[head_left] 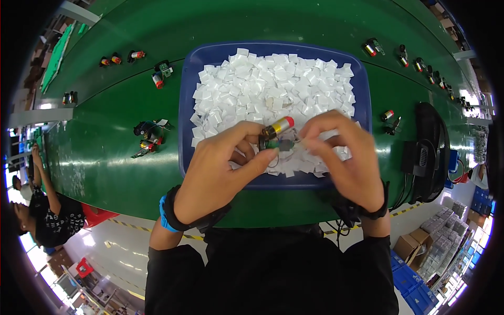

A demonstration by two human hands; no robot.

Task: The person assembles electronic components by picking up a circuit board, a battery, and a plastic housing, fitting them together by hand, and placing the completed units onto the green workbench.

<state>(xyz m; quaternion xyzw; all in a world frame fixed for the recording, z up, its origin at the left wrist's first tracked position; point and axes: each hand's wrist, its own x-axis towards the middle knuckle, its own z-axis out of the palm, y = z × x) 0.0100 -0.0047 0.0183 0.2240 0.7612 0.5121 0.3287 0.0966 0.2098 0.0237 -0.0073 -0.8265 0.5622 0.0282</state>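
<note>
My left hand [223,160] grips a small electronic assembly over the near part of a blue tray [184,113]. The assembly has a yellow and red cylindrical battery [279,126], a black end part and a green circuit board [285,145]. The battery slants up to the right. Beside the board, my right hand [346,152] has its thumb and fingers drawn together in a pinch, slightly blurred by motion. What lies between those fingertips is too small to make out. Below both hands, many small white square pieces [262,84] fill the tray.
More assemblies with batteries [149,142] lie left of the tray on the green table [121,178]. Others [373,48] form a row toward the far right. A black bag [433,152] and a black box [416,157] sit at right. Another person [50,215] is at far left.
</note>
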